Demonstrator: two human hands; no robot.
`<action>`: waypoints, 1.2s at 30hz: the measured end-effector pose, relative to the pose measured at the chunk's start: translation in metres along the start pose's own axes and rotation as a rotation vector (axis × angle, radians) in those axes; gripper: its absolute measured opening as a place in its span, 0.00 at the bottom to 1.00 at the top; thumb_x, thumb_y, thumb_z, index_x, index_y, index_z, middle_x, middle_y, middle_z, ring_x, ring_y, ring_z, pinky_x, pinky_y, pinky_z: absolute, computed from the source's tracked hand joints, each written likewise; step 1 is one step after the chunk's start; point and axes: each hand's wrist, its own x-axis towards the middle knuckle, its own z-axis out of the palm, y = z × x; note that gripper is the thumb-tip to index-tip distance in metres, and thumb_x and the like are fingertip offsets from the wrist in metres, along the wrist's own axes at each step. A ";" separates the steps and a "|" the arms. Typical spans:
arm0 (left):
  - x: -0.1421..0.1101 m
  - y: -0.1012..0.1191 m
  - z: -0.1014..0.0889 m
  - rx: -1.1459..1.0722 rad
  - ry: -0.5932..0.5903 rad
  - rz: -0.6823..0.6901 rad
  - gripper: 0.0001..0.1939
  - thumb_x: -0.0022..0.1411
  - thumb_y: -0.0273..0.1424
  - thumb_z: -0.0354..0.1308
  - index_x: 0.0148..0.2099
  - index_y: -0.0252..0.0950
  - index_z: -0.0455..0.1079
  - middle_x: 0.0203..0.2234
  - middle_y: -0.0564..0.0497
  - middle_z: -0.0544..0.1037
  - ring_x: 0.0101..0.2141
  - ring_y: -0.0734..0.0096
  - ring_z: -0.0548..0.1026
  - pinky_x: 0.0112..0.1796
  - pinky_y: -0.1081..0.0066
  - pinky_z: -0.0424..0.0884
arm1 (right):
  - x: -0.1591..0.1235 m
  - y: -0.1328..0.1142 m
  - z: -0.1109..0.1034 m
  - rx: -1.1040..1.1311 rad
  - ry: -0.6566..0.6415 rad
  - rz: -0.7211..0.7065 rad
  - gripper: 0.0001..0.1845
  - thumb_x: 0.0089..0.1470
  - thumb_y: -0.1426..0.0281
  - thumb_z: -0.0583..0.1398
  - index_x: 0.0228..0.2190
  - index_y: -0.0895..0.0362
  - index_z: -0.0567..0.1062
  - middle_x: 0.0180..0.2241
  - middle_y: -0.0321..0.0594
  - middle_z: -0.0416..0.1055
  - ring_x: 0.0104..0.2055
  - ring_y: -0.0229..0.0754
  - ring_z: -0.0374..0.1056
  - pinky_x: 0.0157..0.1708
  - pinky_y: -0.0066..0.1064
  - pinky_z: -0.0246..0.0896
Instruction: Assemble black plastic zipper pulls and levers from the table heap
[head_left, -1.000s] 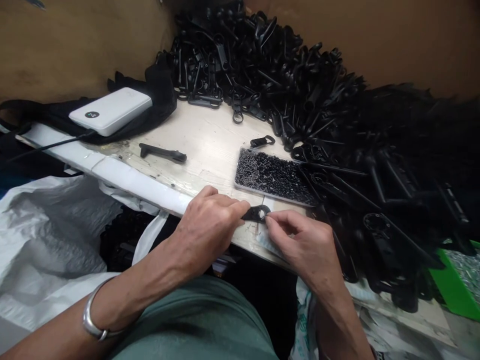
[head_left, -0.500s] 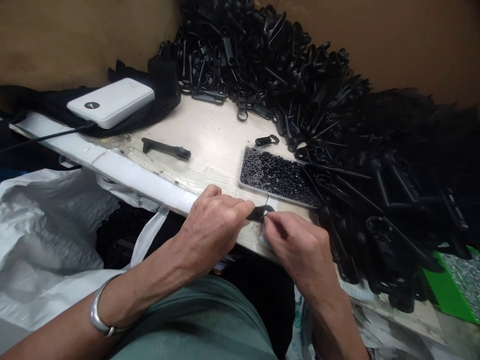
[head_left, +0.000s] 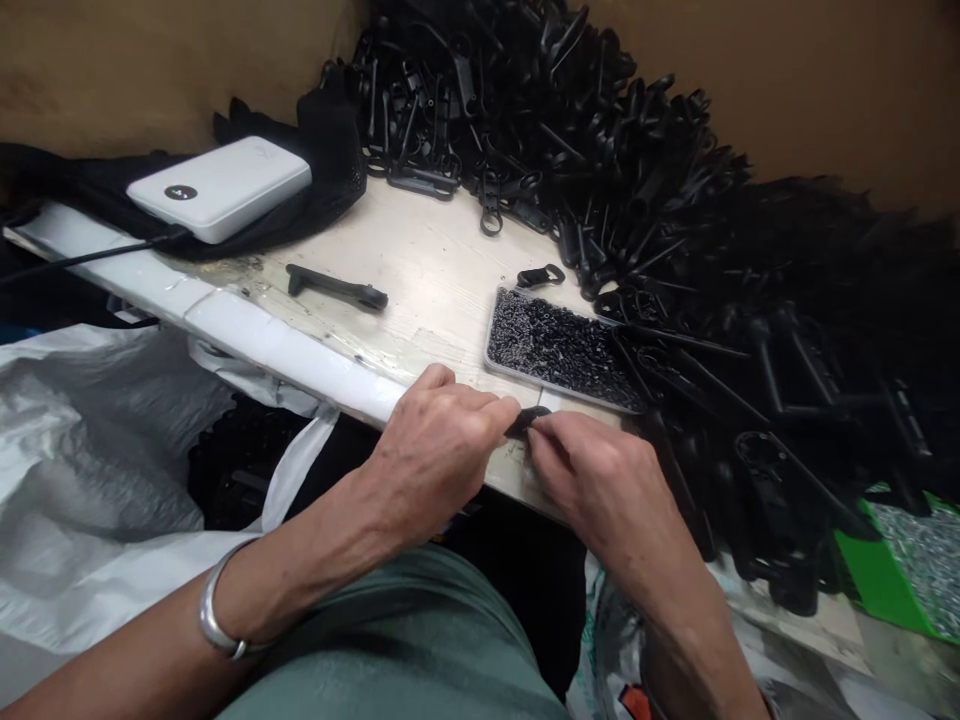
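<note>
My left hand point(head_left: 450, 440) is closed around a black plastic part point(head_left: 529, 416) at the table's front edge. Only the part's rounded end shows past my fingers. My right hand point(head_left: 596, 460) is in a pinch against that rounded end; whatever sits between its fingertips is hidden. Just beyond both hands lies a shallow clear tray point(head_left: 491, 340) filled with small black and grey pieces. A short black part with a ring end point(head_left: 541, 276) rests behind the tray. A longer black handle-like part point(head_left: 337, 289) lies alone to the left.
A large heap of black plastic parts point(head_left: 525, 110) covers the table's back and right. A white power bank point(head_left: 225, 190) with a cable lies on black cloth at the left. A green box point(head_left: 874, 580) of small metal pieces stands far right. A white sack point(head_left: 97, 450) hangs open below left.
The view has shifted slightly. Both hands stay at the black part, and my right fingertips have pressed closer over its rounded end, where a small pale spot showed before.
</note>
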 end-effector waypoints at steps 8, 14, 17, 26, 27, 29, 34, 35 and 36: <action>-0.002 -0.001 0.000 -0.019 0.005 0.025 0.07 0.61 0.20 0.52 0.34 0.36 0.68 0.27 0.54 0.77 0.29 0.68 0.74 0.37 0.64 0.59 | 0.007 0.004 -0.006 0.191 -0.014 0.154 0.10 0.56 0.72 0.56 0.26 0.56 0.75 0.23 0.34 0.72 0.24 0.38 0.67 0.27 0.29 0.54; -0.002 -0.004 0.003 -0.031 0.059 0.054 0.06 0.60 0.21 0.53 0.32 0.36 0.67 0.26 0.55 0.76 0.29 0.67 0.73 0.36 0.64 0.59 | 0.010 -0.001 -0.005 0.068 -0.032 0.210 0.11 0.55 0.72 0.57 0.22 0.56 0.72 0.19 0.32 0.68 0.21 0.38 0.65 0.24 0.28 0.51; -0.003 -0.004 0.004 -0.038 0.077 0.061 0.06 0.60 0.21 0.53 0.32 0.36 0.66 0.26 0.55 0.76 0.28 0.67 0.72 0.35 0.64 0.59 | 0.010 -0.002 -0.005 -0.010 -0.070 0.209 0.11 0.56 0.72 0.57 0.22 0.56 0.71 0.19 0.33 0.68 0.22 0.39 0.66 0.25 0.29 0.52; -0.001 -0.004 0.005 -0.018 0.127 0.088 0.07 0.59 0.21 0.55 0.29 0.35 0.66 0.23 0.55 0.75 0.27 0.68 0.72 0.33 0.65 0.59 | 0.015 -0.029 -0.006 -0.455 -0.189 0.092 0.10 0.53 0.84 0.55 0.27 0.60 0.70 0.21 0.41 0.70 0.22 0.45 0.69 0.22 0.32 0.43; -0.001 -0.004 0.005 -0.018 0.129 0.092 0.08 0.59 0.21 0.55 0.29 0.35 0.66 0.23 0.55 0.75 0.26 0.68 0.72 0.33 0.65 0.59 | 0.016 -0.032 -0.006 -0.485 -0.185 0.093 0.11 0.51 0.86 0.54 0.28 0.60 0.71 0.21 0.42 0.70 0.22 0.45 0.69 0.21 0.33 0.41; -0.001 -0.005 0.005 -0.017 0.134 0.103 0.08 0.60 0.21 0.55 0.29 0.35 0.67 0.23 0.55 0.75 0.26 0.68 0.73 0.33 0.65 0.60 | 0.019 -0.033 -0.007 -0.484 -0.184 0.107 0.11 0.51 0.86 0.54 0.28 0.61 0.71 0.21 0.43 0.70 0.22 0.46 0.69 0.21 0.33 0.40; -0.004 -0.007 0.007 -0.005 0.169 0.127 0.03 0.58 0.22 0.59 0.34 0.34 0.71 0.25 0.55 0.77 0.29 0.68 0.75 0.35 0.65 0.62 | 0.021 -0.003 -0.010 0.007 -0.199 0.240 0.14 0.56 0.76 0.58 0.20 0.58 0.70 0.17 0.36 0.70 0.20 0.38 0.66 0.22 0.28 0.51; -0.004 -0.007 0.007 -0.002 0.175 0.129 0.02 0.58 0.22 0.60 0.34 0.34 0.71 0.25 0.55 0.77 0.28 0.68 0.75 0.35 0.65 0.62 | 0.019 0.003 -0.011 0.144 -0.195 0.289 0.14 0.57 0.74 0.59 0.19 0.58 0.70 0.16 0.34 0.69 0.19 0.36 0.65 0.22 0.26 0.53; -0.005 -0.008 0.007 0.000 0.181 0.131 0.02 0.59 0.23 0.59 0.33 0.33 0.71 0.25 0.55 0.77 0.28 0.68 0.75 0.35 0.65 0.62 | 0.016 0.009 -0.010 0.280 -0.183 0.340 0.13 0.57 0.71 0.60 0.21 0.58 0.71 0.15 0.32 0.69 0.18 0.35 0.65 0.21 0.25 0.54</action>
